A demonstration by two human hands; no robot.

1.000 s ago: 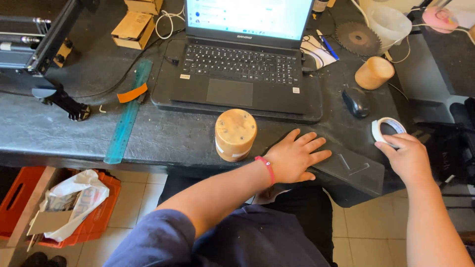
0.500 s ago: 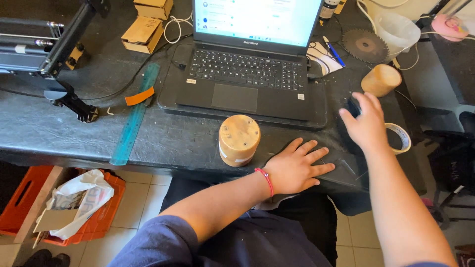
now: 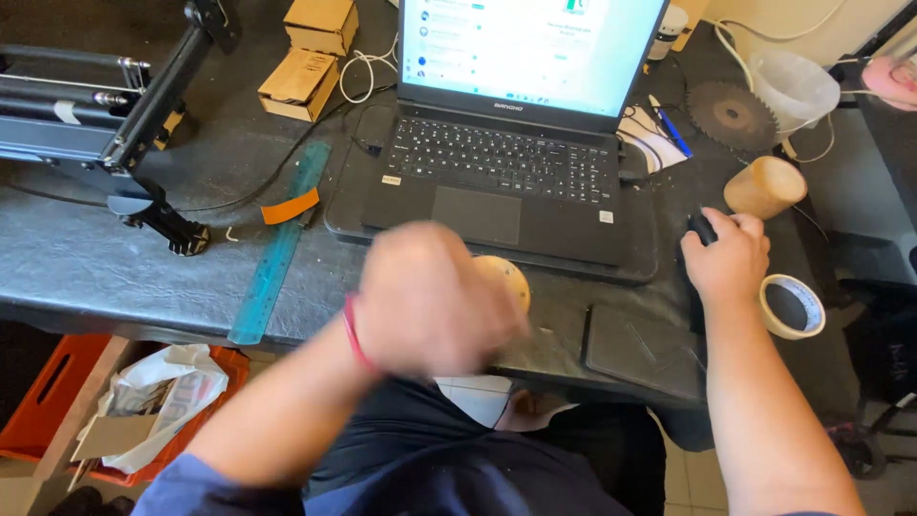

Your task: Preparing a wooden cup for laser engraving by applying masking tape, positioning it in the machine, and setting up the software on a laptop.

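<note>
I see the open laptop (image 3: 516, 143) at upper centre of the frame. Left hand (image 3: 430, 301), blurred at lower centre, hides most of the round wooden block (image 3: 506, 277); grip unclear. Right hand (image 3: 726, 258), centre right, curls over the black mouse (image 3: 702, 227), tape roll (image 3: 793, 306) just beside.

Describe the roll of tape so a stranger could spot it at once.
Start from the open laptop in the middle of the dark worktop and go to the right hand resting on the black mouse. Just right of that wrist lies the roll of tape, flat on its side. It is a pale ring with an open centre, unlike the solid wooden cylinder behind it.
</note>
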